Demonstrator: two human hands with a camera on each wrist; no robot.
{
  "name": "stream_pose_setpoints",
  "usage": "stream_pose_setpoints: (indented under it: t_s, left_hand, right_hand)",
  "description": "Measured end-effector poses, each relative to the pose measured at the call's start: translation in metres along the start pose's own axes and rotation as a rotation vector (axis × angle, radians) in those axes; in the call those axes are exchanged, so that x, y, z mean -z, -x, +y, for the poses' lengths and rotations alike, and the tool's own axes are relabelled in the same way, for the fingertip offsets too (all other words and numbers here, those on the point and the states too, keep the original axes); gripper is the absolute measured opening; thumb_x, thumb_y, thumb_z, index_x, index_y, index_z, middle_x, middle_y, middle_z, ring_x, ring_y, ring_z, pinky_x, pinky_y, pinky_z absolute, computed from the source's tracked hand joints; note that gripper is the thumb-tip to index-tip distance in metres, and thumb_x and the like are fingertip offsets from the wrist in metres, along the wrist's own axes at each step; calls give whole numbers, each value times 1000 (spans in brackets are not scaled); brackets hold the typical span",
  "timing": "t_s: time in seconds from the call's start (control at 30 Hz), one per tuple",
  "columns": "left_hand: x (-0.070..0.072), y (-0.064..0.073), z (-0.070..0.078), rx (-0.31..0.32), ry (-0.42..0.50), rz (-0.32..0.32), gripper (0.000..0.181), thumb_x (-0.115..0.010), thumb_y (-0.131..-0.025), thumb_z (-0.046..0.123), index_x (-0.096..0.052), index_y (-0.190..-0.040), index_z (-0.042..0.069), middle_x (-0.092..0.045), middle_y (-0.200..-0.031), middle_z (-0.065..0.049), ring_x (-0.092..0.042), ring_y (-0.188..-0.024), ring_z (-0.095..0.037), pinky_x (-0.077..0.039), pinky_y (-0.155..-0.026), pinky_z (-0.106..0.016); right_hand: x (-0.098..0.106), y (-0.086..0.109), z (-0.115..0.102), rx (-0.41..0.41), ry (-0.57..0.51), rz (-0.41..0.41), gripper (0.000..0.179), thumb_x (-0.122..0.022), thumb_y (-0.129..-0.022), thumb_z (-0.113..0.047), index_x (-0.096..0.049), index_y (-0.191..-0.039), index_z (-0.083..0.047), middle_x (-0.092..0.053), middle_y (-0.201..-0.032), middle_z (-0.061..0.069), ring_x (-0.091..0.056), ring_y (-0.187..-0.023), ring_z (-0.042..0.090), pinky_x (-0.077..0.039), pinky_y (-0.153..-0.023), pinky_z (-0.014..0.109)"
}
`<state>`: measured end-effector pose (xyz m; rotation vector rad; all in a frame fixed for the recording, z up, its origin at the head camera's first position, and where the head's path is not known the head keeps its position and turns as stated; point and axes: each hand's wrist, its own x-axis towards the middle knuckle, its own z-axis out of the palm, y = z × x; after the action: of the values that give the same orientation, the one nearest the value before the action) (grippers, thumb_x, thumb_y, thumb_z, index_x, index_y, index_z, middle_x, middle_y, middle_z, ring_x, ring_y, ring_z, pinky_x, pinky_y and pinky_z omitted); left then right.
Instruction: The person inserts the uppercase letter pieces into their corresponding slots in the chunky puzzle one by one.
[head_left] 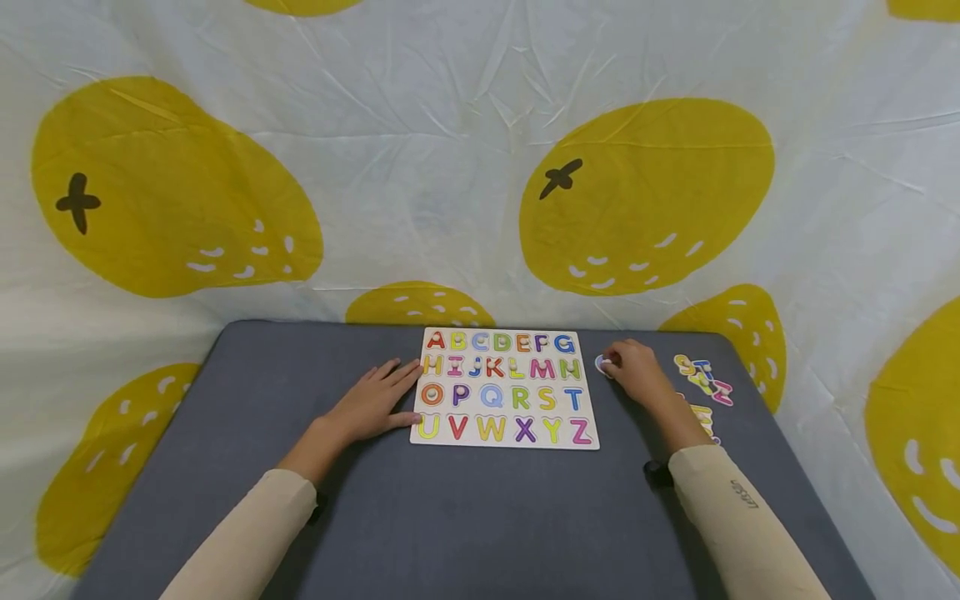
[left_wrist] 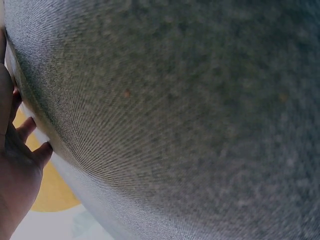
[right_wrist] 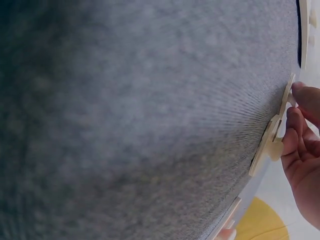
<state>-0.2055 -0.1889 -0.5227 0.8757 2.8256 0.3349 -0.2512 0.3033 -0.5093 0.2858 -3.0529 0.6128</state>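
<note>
The left hand (head_left: 372, 402), fingers spread, touched the left edge of the alphabet board (head_left: 504, 412) on the grey table (head_left: 480, 517). Just right of the board, the right hand (head_left: 637, 371) pinched a pale letter piece (head_left: 601, 365) near loose letters (head_left: 702, 382), with a fruit-patterned cloth (head_left: 420, 208) behind.

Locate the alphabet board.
Head view: the board lies flat near the far edge of the grey table, just right of image centre. The left hand touches its left edge; the right hand is just off its right.
</note>
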Motion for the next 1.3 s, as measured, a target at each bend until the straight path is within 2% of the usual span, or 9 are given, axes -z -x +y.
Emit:
stream_pose_setpoints:
  t_s: [0.33, 0.63, 0.87, 1.3]
  left_hand:
    - [-1, 0, 0, 2, 4, 0, 91, -61, -97, 63, -24, -166, 16, -26, -172, -4, -22, -158, -38, -25, -123, -64]
    - [0, -1, 1, 4, 5, -6, 91, -60, -97, 63, -24, -166, 16, -26, -172, -5, -22, -158, -38, -24, -123, -64]
    - [2, 0, 1, 9, 2, -7, 91, -61, -97, 61, -25, -166, 15, -27, -171, -6, -23, -158, -39, -24, -123, -64]
    - [5, 0, 3, 8, -2, -13, 91, -63, -97, 60, -26, -165, 13, -28, -171, -7, -23, -157, -40, -25, -123, -64]
  right_hand:
    - [2, 3, -7, 6, -19, 22, 19, -75, -95, -13, -72, -105, 3, -66, -96, 18, -61, -87, 31, -52, -83, 50]
    - [4, 5, -33, 65, -50, 21, 20, -75, -96, -16, -74, -108, -1, -66, -95, 13, -58, -84, 24, -51, -78, 43]
    - [1, 4, -64, 101, -90, -33, 18, -76, -95, -16, -74, -107, -2, -65, -94, 10, -58, -84, 22, -50, -77, 38]
    - [-29, 2, -125, 323, -127, -105, 9, -77, -93, -12, -76, -101, -7, -66, -89, 1, -56, -79, 11, -51, -72, 29]
